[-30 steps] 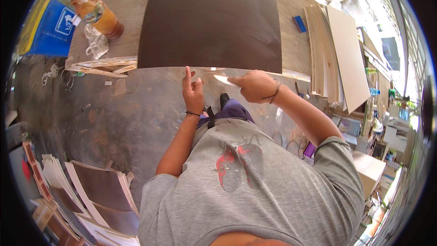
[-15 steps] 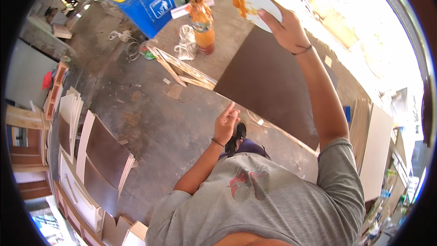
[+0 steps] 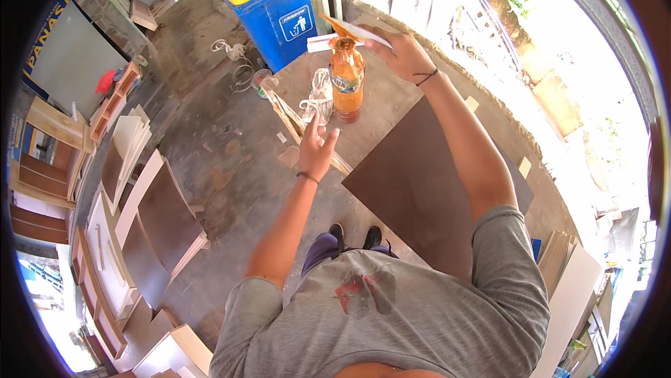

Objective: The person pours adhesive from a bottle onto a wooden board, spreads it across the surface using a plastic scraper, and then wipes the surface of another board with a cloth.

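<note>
We see the right hand [image 3: 398, 53] stretched far out over the table [image 3: 391, 109], its fingers [image 3: 383, 37] closed on a thin flat piece [image 3: 347, 29] — orange on one side, pale on the other — held just above the top of an orange plastic bottle [image 3: 347, 84]. Whether the piece touches the bottle's mouth we cannot tell. The bottle stands upright on the table near its far left edge, with a crumpled clear plastic bag [image 3: 318, 98] just beside it on the left.

The left hand [image 3: 316, 151] hangs in the air nearer to us, palm up, its fingers [image 3: 328, 137] spread open and holding nothing; it is close to the bottle's foot but apart from it. A dark band sits on each wrist.

A large dark brown board [image 3: 419, 189] lies flat on the table under the right forearm, one corner reaching past the table's near edge. Strips of light wood [image 3: 300, 126] lie along the table's left edge below the left hand.

Beyond the table stands a blue bin with a yellow lid [image 3: 272, 0]. On the floor to the left — brown and white panels [image 3: 150, 210] lean in stacks.
</note>
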`<state>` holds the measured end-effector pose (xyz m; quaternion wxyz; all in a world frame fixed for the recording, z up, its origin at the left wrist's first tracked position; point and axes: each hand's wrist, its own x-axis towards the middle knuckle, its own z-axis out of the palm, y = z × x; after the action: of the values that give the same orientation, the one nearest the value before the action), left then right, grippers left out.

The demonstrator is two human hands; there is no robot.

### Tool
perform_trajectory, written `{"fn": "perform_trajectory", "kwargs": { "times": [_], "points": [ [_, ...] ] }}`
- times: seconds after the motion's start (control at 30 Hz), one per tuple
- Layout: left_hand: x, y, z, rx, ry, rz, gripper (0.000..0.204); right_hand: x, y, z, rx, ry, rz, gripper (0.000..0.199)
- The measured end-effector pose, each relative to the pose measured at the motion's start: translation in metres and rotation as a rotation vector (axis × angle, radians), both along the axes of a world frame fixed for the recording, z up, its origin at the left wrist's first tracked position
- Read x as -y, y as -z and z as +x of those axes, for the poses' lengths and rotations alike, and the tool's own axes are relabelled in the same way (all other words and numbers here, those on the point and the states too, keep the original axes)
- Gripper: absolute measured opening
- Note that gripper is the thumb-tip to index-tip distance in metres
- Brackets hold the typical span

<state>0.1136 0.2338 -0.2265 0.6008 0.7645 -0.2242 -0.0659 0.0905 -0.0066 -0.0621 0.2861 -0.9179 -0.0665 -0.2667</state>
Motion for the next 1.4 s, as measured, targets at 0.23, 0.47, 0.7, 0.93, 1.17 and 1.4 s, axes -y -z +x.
{"fn": "perform_trajectory", "kwargs": {
  "times": [0.23,0.47,0.7,0.93,1.17,1.4],
  "points": [
    [0.072,-0.010,0.091,0.485,0.002,0.019,0.078,-0.002,0.001,0.009,-0.126,0.033,-0.073,0.039],
    [0.090,-0.005,0.112,0.393,0.101,-0.097,0.077,-0.006,0.012,0.017,-0.158,0.105,-0.108,0.043],
    [0.093,0.004,0.115,0.449,0.094,-0.140,0.076,-0.020,0.011,0.015,-0.155,0.196,-0.106,0.044],
    [0.087,0.008,0.115,0.481,0.079,-0.183,0.076,-0.020,0.011,-0.005,-0.472,0.388,-0.271,0.046],
    [0.086,0.015,0.120,0.509,0.092,-0.207,0.076,-0.045,0.008,-0.049,-0.554,0.390,-0.474,0.056],
    [0.081,0.010,0.118,0.475,0.129,-0.258,0.072,-0.073,-0.032,-0.059,-0.243,0.685,-0.172,0.031]
  ]
}}
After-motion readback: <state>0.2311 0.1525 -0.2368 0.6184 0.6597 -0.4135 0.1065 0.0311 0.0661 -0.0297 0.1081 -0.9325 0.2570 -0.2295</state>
